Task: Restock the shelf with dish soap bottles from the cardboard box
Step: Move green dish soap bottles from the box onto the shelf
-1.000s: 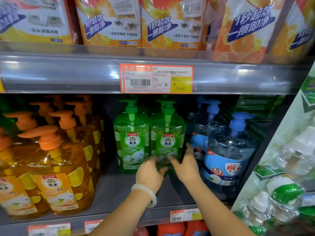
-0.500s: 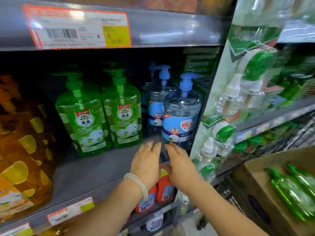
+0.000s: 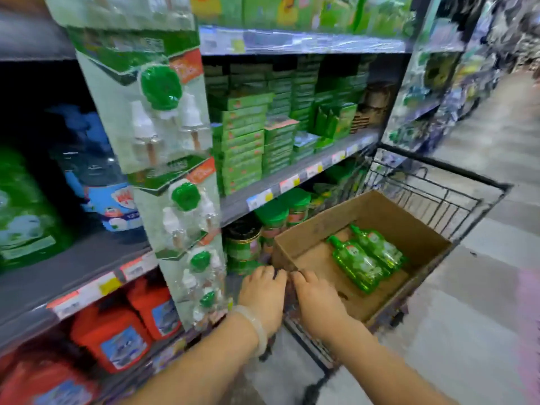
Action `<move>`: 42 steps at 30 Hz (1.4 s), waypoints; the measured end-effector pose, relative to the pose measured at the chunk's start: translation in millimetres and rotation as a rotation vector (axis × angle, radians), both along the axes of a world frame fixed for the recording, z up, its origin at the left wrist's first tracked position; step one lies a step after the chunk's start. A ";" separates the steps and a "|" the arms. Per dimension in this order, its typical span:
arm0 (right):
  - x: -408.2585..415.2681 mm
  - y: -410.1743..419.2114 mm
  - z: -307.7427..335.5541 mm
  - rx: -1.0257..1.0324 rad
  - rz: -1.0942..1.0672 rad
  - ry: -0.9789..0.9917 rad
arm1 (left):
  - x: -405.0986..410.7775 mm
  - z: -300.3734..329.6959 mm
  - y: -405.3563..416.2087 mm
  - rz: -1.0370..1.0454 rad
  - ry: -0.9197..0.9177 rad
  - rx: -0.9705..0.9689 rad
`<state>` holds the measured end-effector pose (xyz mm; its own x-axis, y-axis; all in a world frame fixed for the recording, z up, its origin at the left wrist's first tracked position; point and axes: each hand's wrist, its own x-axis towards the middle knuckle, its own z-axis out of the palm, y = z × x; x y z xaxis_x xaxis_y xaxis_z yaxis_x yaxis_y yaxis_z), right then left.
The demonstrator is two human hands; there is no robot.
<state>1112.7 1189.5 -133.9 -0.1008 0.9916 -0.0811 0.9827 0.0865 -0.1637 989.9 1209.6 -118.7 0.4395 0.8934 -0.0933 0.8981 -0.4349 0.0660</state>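
Observation:
An open cardboard box (image 3: 409, 226) sits in a black wire cart (image 3: 444, 197) at the right. Two green dish soap bottles (image 3: 366, 257) lie flat side by side on the box floor. My left hand (image 3: 263, 290), a pale bangle on its wrist, and my right hand (image 3: 315, 299) hover palm down, side by side, at the box's near left corner, holding nothing. Their fingers are loosely extended. A green soap bottle (image 3: 23, 217) stands blurred on the shelf (image 3: 73, 267) at the far left.
Blue-capped clear bottles (image 3: 99, 182) stand on the same shelf. A hanging strip of green-and-white refill packs (image 3: 175, 176) divides the bays. Green boxes (image 3: 251, 141) and jars (image 3: 274, 220) fill the right bay, red jugs (image 3: 117, 328) the lower shelf. Grey aisle floor (image 3: 482, 287) lies to the right.
My view swung right and down from the shelf to the cart. Both hands left the green bottles on the shelf and travelled together to the box's near corner, holding nothing.

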 end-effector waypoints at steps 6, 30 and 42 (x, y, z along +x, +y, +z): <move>148.0 -46.9 -7.4 -0.044 -0.183 -0.038 | 136.9 -21.3 -27.4 -0.072 0.049 -0.074; 402.7 159.8 -51.8 -0.172 -0.256 -0.007 | 399.2 -84.9 186.8 -0.045 0.062 -0.163; 451.0 279.5 -166.0 -0.602 -0.113 0.125 | 410.7 -197.5 251.4 0.359 0.005 -0.641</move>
